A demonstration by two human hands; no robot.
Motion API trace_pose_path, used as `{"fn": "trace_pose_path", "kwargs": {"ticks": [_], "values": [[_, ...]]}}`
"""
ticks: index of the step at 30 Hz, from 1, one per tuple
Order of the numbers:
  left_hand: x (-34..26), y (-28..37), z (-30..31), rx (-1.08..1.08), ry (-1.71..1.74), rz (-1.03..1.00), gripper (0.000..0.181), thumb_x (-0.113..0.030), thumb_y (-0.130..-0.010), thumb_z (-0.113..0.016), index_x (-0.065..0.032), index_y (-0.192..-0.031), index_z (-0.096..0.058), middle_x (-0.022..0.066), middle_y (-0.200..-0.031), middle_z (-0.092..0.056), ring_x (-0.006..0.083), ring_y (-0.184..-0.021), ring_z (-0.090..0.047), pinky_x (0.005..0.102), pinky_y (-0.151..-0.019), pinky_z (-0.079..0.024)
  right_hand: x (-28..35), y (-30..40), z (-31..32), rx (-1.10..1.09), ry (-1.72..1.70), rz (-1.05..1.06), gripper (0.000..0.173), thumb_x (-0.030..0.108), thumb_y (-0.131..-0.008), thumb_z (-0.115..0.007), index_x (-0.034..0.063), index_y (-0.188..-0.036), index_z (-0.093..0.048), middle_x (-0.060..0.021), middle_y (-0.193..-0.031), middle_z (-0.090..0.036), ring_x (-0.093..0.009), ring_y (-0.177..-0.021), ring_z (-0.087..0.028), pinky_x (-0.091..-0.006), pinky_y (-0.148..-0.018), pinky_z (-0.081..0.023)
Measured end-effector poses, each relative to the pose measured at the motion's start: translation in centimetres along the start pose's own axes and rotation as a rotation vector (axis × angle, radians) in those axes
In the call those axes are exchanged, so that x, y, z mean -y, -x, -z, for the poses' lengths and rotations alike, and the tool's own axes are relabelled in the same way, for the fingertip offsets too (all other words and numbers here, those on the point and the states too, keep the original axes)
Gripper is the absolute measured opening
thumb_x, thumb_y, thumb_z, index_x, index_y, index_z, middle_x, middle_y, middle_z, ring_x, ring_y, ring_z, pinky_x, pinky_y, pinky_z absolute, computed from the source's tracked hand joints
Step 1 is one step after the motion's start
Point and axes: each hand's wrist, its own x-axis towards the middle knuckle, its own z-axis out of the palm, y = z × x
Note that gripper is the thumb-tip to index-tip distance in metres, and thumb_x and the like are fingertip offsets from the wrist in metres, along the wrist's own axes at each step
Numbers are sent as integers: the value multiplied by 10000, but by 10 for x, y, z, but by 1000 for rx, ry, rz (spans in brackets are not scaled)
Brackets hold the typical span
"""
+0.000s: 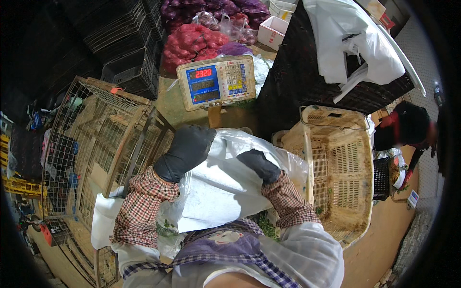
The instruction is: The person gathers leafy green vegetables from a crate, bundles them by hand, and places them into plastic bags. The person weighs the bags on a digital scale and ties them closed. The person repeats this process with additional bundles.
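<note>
My left hand, in a black glove, is closed on the upper left edge of a white sheet. The sheet lies spread in front of my apron, over clear plastic. My right hand, also black-gloved, rests at the sheet's right side with its fingers bent; whether it pinches the sheet is not plain. Clear plastic film shows to the right of that hand. Green leaves peek out below the sheet. Beyond my hands stands a scale display with lit red digits.
A dirty cream plastic crate stands at the right, a wire-mesh cage at the left. Black crates bearing white plastic rise behind. Red net sacks lie at the back. Another person bends over at the far right.
</note>
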Motion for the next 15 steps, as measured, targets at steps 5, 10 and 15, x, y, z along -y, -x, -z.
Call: {"fn": "trace_pose_path", "kwargs": {"ticks": [5,10,15], "values": [[-9,3,0,-62,-42,-116,64,-63,-680,-503,-39,-739,-512,119,-633,-480,273,-580,-483,373,-500,-377,-9,-22,-6,-23,-9,12,300,129,-818,-415,10,-1091,-450,-132,-1016,-523,-207,-930,-510,-293,-817,-391],[-20,22,-16,86,-42,-204,99,-67,-665,-500,-32,-759,-498,103,-617,-457,250,-573,-465,363,-498,-363,-20,-40,-9,28,-31,21,289,118,-815,-418,10,-1080,-459,-132,-1009,-527,-210,-927,-513,-293,-813,-394],[-21,26,-12,110,-119,-234,49,-79,-629,-489,-53,-658,-460,87,-564,-468,229,-516,-498,345,-475,-380,-23,-36,-1,38,-42,9,279,107,-811,-422,10,-1068,-469,-132,-1002,-530,-212,-924,-516,-293,-809,-398]]}}
